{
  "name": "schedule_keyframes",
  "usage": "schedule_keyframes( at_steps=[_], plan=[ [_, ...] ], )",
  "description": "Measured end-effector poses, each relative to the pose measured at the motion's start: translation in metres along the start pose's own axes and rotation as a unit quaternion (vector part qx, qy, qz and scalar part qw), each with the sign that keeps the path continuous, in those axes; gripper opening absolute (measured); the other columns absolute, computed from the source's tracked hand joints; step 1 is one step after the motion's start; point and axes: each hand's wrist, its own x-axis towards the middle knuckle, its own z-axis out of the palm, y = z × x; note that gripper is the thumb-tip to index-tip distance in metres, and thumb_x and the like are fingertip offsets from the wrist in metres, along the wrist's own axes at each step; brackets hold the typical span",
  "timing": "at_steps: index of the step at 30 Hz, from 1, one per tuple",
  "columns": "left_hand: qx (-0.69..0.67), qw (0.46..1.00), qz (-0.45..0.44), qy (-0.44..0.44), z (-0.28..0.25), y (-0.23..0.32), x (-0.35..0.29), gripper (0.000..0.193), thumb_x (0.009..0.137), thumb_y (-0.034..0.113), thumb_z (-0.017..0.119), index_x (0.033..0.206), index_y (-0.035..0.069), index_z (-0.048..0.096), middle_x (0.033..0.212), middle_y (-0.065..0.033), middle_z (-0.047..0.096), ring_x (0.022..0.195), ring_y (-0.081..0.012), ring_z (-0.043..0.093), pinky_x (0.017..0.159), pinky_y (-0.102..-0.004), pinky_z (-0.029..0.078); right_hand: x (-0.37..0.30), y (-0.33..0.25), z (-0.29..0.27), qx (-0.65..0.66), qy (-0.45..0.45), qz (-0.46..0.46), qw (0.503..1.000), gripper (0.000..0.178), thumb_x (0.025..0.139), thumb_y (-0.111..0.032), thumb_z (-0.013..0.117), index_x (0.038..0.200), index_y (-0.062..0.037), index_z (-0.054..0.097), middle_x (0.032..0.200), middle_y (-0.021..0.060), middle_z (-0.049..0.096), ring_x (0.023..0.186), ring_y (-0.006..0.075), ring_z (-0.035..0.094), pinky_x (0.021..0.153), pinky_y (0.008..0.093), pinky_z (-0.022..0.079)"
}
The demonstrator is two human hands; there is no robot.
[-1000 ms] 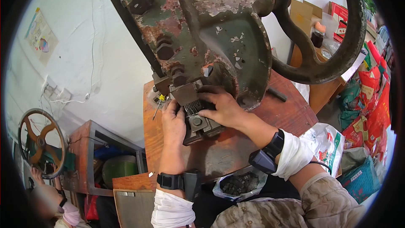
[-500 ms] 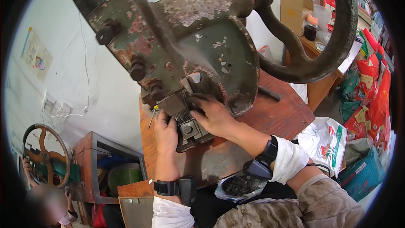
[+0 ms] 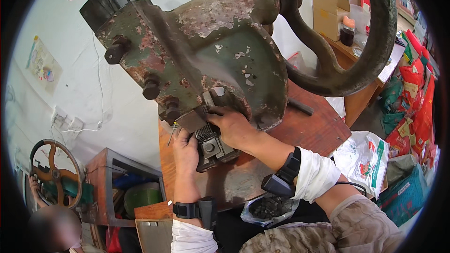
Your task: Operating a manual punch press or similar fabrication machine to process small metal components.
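A big hand press point(image 3: 243, 51) with chipped green paint stands on a reddish wooden bench. Under its ram, a dark ridged row of metal point(image 3: 205, 132) lies behind a bolted metal block point(image 3: 211, 148). My left hand point(image 3: 185, 149) is closed at the left side of this row, its fingertips partly hidden. Close to those fingers, a thin rod with a yellow end point(image 3: 171, 133) slants; whether they touch it I cannot tell. From the right, my right hand point(image 3: 233, 127) reaches in beneath the ram, fingers curled. What it holds is hidden.
A plastic bag of small dark metal pieces point(image 3: 269, 207) sits by my lap. The press's large curved handwheel point(image 3: 351, 82) rises at the right. White and red sacks point(image 3: 358, 159) stand beyond the bench point(image 3: 318, 122). At lower left another person is beside a second handwheel point(image 3: 55, 173).
My right hand's fingers have curled inward, and its thumb no longer shows over the ridged row. The left hand stays in nearly the same place. The view has shifted slightly.
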Motion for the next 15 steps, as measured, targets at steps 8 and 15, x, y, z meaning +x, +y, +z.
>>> schedule_keyframes(
  at_steps=[8, 15],
  plan=[
    [-0.076, 0.997, -0.022, 0.018, 0.000, -0.006, 0.000, 0.029, 0.078, -0.001, 0.053, 0.106, 0.002, 0.060, 0.107, -0.0143, 0.055, 0.105, -0.0298, 0.049, 0.092, -0.0357, 0.037, -0.011, -0.015, -0.007, 0.028, 0.067, -0.014, 0.997, 0.045, 0.074, -0.023, 0.070, 0.112, -0.0015, 0.057, 0.116, 0.0190, 0.055, 0.107, 0.0355, 0.053, 0.091, 0.0399, 0.043],
    [0.069, 0.998, 0.007, 0.014, 0.002, 0.008, -0.002, 0.030, 0.078, 0.001, 0.054, 0.108, 0.004, 0.060, 0.112, -0.0166, 0.056, 0.110, -0.0322, 0.046, 0.096, -0.0379, 0.036, -0.013, -0.012, -0.007, 0.007, 0.058, -0.025, 0.998, 0.038, 0.073, -0.021, 0.070, 0.106, -0.0039, 0.062, 0.114, 0.0170, 0.056, 0.104, 0.0349, 0.054, 0.088, 0.0403, 0.045]
  ],
)
